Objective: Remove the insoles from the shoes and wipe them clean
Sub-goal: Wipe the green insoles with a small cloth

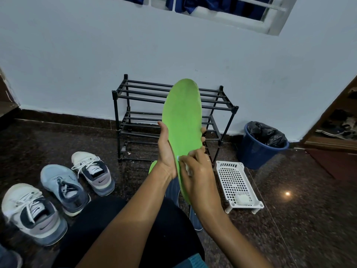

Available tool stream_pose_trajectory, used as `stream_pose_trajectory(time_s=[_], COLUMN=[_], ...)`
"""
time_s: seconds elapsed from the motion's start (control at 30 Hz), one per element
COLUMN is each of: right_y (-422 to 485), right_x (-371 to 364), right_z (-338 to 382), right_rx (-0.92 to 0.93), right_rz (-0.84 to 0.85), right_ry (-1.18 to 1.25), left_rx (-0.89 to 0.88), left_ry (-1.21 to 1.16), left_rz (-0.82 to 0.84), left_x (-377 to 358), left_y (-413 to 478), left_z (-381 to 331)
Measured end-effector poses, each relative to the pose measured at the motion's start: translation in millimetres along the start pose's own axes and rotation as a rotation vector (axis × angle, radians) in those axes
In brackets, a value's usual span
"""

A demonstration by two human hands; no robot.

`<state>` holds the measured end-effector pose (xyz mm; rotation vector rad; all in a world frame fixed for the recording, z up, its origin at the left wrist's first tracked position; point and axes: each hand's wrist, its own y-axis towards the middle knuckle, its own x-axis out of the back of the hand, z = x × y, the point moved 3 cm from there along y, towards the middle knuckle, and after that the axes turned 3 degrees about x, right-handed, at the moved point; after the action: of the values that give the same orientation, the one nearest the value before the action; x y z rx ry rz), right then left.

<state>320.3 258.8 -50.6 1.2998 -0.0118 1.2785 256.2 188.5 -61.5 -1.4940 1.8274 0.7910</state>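
Note:
A bright green insole stands upright in front of me. My left hand grips it from behind, thumb on the left edge and fingertips showing at the right edge. My right hand pinches a small white wipe and presses it against the insole's lower part. A second green insole peeks out below my left wrist. A blue shoe lies under my forearms, mostly hidden. On the floor at the left stand a light blue sneaker and two white sneakers.
A black metal shoe rack stands against the white wall. A white perforated basket with a white wad inside lies at the right, beside a blue bin lined with a black bag. The floor is dark polished stone.

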Motion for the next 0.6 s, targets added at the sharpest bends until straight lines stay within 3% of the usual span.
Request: stream_pose_trajectory(time_s=[0.23, 0.6], right_y=[16, 2], right_x=[2, 3], right_z=[-11, -2], right_rx=[-0.047, 0.042], right_rz=[-0.022, 0.012], right_ry=[-0.078, -0.044], left_rx=[0.018, 0.015], left_ry=[0.065, 0.028], left_rz=[0.0, 0.0], left_x=[-1, 0], left_y=[1, 1], left_z=[1, 2])
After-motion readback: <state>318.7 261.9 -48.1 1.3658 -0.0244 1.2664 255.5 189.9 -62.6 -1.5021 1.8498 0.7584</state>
